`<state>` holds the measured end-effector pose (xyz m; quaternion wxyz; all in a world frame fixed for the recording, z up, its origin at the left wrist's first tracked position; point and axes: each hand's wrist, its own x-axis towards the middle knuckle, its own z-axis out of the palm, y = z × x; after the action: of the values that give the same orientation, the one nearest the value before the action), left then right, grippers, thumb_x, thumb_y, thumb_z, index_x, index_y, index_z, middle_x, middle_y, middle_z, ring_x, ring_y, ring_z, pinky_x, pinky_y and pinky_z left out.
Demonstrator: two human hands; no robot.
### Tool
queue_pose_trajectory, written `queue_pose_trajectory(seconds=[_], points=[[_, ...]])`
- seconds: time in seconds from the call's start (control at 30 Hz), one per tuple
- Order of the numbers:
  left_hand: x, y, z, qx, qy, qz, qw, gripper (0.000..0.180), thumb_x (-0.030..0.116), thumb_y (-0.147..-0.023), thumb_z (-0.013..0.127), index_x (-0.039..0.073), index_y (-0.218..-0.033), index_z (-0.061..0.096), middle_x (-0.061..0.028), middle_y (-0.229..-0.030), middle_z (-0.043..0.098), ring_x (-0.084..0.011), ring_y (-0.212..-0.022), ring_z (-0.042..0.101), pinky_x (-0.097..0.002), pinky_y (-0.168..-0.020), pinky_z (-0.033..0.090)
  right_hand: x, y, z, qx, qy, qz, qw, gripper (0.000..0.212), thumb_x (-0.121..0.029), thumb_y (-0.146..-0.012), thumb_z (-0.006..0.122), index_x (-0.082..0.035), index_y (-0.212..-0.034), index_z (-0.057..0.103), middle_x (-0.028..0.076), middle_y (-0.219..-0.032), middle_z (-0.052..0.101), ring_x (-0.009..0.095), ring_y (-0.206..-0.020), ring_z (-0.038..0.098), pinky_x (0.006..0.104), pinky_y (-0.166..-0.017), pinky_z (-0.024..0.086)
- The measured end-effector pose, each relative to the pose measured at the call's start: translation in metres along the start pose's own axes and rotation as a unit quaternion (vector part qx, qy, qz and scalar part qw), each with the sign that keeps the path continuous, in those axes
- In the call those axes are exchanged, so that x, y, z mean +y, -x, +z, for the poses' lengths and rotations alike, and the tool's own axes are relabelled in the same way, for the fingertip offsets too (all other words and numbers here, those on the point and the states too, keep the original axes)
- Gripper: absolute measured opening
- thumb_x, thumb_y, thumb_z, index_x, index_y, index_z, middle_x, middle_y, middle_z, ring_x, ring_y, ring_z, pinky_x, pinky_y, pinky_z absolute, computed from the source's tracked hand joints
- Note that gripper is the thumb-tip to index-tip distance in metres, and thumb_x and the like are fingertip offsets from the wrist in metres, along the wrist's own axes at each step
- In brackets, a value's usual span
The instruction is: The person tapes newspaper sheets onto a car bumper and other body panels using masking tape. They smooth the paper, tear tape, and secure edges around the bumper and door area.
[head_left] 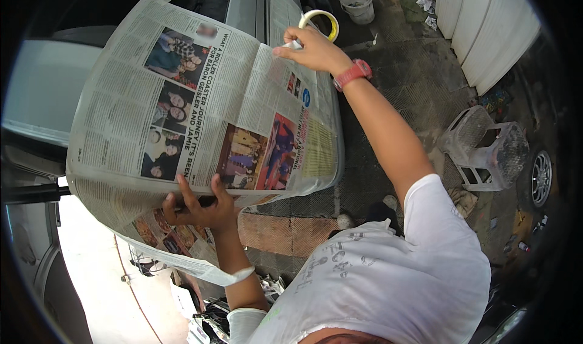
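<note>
Sheets of newspaper [249, 64] cover part of a car [246, 6] before me, with one sheet overlapping another on the right. At the paper's lower edge, my left hand [203, 210] has its fingers spread against the sheet. My right hand [316, 52], with a red watch [353, 74] on the wrist, is closed near the paper's upper right edge. A roll of masking tape [334, 25] shows behind its fingers. Between the thumb and fingers is a small white bit, probably tape. A loose newspaper edge hangs across my left forearm.
A whitish bucket [357, 6] stands on the dark floor at the far right. A worn plastic stool [507, 149] lies nearer on the right, beside a wheel [540, 178]. White panels [486, 34] stand behind it. Assorted clutter [209, 319] lies at the lower left.
</note>
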<state>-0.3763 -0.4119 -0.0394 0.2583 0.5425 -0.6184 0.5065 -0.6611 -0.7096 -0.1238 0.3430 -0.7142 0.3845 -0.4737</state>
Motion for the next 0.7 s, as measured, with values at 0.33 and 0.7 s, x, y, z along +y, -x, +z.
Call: queue_pose_trajectory(seconds=[0.33, 0.7], points=[[-0.005, 0.002, 0.002, -0.011, -0.007, 0.002, 1.000, 0.071, 0.059, -0.105, 0.067, 0.011, -0.156, 0.055, -0.0142, -0.134, 0.034, -0.0374, -0.137, 0.031, -0.0631, -0.111, 0.038, 0.026, -0.086, 0.048, -0.134, -0.054, 0.012, 0.989, 0.062, -0.065, -0.081, 0.091, -0.009, -0.094, 0.066, 0.004, -0.089, 0.069, 0.019, -0.080, 0.064, 0.0362, -0.069, 0.049], [-0.002, 0.002, -0.001, -0.014, -0.009, 0.005, 1.000, 0.069, 0.057, -0.104, 0.069, 0.016, -0.157, 0.053, -0.0134, -0.138, 0.031, -0.0360, -0.140, 0.029, -0.0632, -0.115, 0.037, 0.077, -0.101, 0.076, -0.027, -0.062, 0.085, 0.994, 0.077, -0.076, -0.066, 0.096, -0.012, -0.096, 0.065, 0.000, -0.083, 0.057, 0.018, -0.080, 0.056, 0.0337, -0.073, 0.046]])
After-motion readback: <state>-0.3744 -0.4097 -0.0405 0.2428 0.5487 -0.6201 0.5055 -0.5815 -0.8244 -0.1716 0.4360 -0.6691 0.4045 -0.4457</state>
